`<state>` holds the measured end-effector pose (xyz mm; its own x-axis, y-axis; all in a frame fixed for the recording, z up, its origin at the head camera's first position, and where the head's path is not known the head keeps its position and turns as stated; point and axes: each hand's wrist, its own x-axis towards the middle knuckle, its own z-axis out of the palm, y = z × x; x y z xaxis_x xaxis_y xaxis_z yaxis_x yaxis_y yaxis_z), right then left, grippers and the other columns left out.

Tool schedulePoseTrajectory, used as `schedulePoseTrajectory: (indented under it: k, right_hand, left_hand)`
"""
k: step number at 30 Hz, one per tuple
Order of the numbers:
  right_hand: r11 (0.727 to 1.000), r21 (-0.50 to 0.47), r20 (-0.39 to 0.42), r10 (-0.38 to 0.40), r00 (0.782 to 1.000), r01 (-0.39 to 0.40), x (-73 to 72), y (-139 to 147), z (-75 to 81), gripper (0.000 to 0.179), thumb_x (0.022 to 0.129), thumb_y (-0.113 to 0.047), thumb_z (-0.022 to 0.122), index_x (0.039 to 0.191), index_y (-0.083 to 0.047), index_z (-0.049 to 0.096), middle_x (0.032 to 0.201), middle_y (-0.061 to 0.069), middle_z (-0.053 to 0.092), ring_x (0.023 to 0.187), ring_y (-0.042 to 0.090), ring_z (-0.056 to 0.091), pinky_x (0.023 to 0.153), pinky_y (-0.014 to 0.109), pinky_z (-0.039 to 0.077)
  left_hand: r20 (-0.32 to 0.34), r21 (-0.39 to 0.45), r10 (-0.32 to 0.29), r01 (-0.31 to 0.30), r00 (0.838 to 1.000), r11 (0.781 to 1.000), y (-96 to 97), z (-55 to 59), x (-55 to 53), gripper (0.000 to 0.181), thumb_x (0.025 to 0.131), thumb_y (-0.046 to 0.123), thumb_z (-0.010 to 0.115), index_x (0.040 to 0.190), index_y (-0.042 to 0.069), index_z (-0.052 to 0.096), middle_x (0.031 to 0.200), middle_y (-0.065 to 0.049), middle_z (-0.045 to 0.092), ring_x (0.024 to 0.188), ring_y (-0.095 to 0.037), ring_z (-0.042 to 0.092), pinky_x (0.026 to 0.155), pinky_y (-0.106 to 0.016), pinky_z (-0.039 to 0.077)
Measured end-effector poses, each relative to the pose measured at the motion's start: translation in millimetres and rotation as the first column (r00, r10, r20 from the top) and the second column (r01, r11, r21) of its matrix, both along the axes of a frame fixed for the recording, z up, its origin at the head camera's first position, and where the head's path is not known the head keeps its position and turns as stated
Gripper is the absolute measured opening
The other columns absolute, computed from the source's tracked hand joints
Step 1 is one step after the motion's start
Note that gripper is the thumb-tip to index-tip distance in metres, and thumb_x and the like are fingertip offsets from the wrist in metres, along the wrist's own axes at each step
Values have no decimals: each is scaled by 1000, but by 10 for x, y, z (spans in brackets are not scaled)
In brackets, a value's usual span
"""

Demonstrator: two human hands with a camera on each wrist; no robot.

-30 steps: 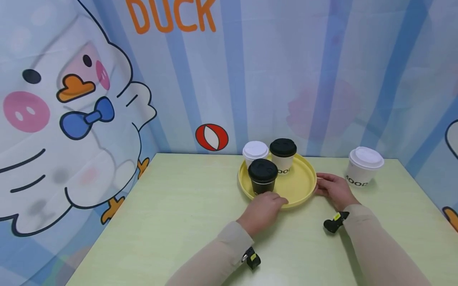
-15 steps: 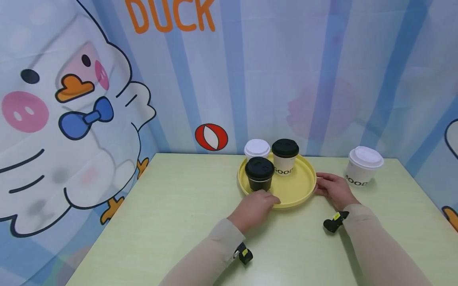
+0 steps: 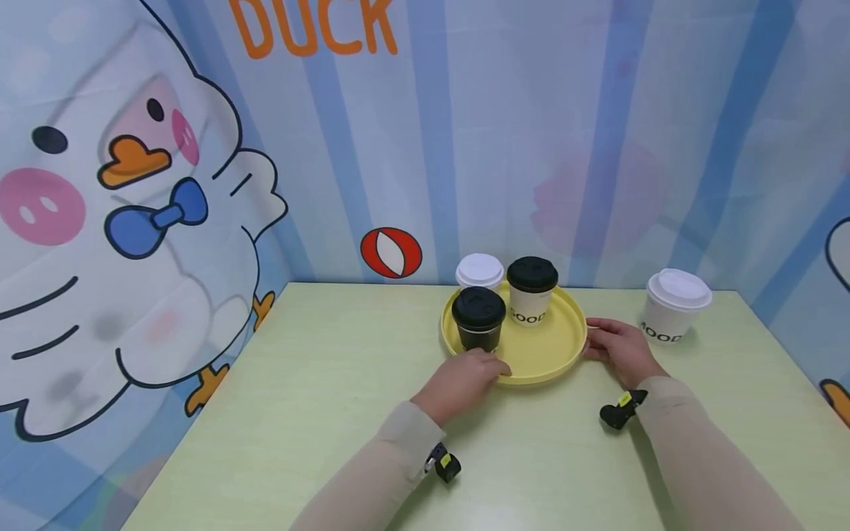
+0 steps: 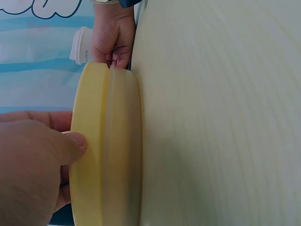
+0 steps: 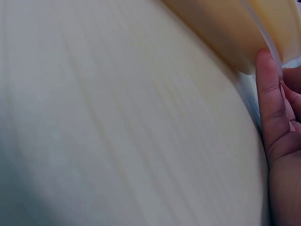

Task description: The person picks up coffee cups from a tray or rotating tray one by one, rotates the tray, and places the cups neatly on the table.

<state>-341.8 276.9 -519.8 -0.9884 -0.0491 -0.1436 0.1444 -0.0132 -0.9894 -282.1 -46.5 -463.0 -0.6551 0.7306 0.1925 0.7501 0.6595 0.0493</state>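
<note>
A round yellow turntable tray (image 3: 547, 350) stands on the table and carries three lidded paper cups. A black cup (image 3: 479, 328) is at the front left; a white-lidded cup (image 3: 479, 271) is behind it, partly hidden. To their right is a white cup with a black lid (image 3: 531, 295). My left hand (image 3: 461, 385) pinches the front rim beside the black cup, its thumb (image 4: 75, 141) against the yellow side wall. My right hand (image 3: 620, 348) holds the right edge, one finger (image 5: 270, 89) against a thin pale flange that runs round the tray's side.
Another white-lidded cup (image 3: 674, 306) stands on the table behind my right hand, apart from the tray. The pale green table (image 3: 332, 369) ends at a cloth backdrop (image 3: 491, 147) printed with a duck, close behind the tray.
The tray has turned clockwise as seen from above: the black cup shifted left, the two rear cups right. My left hand moved left with the rim; my right hand stayed put.
</note>
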Motion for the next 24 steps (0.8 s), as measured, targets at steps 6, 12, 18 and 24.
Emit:
schedulePoseTrajectory:
  k: [6,12,18,24]
  right_hand:
    - [1000,4,0,-1,1000,1,11,-16,9,56,105,-14,54,151,10,34,100,-6,67,89,5,67,84,24,58]
    - [1000,4,3,-4,1000,4,8,-15,24,56,105,-13,54,151,10,33,99,-6,67,89,5,67,85,24,58]
    - [1000,-21,7,-6,1000,7,8,-13,20,56,104,-11,54,151,11,32,97,-6,68,88,5,67,83,24,58]
    - [999,-47,1,-9,1000,9,13,-11,6,58,103,-11,56,151,12,32,96,-6,68,87,5,68,81,23,58]
  left_hand:
    - [0,17,5,-5,1000,1000,-59,-15,-11,23,99,12,65,118,20,74,116,8,72,108,-10,64,95,-20,50]
    - [51,18,37,-38,998,999,-90,-24,-18,24,98,12,66,120,19,73,119,7,71,110,-11,63,97,-21,50]
    - [43,28,29,-30,999,999,-131,-37,-41,23,98,12,67,119,19,73,118,6,71,109,-11,62,97,-21,49]
    - [40,31,24,-25,999,999,-164,-35,-55,22,97,13,68,117,19,73,117,7,71,107,-11,62,96,-21,50]
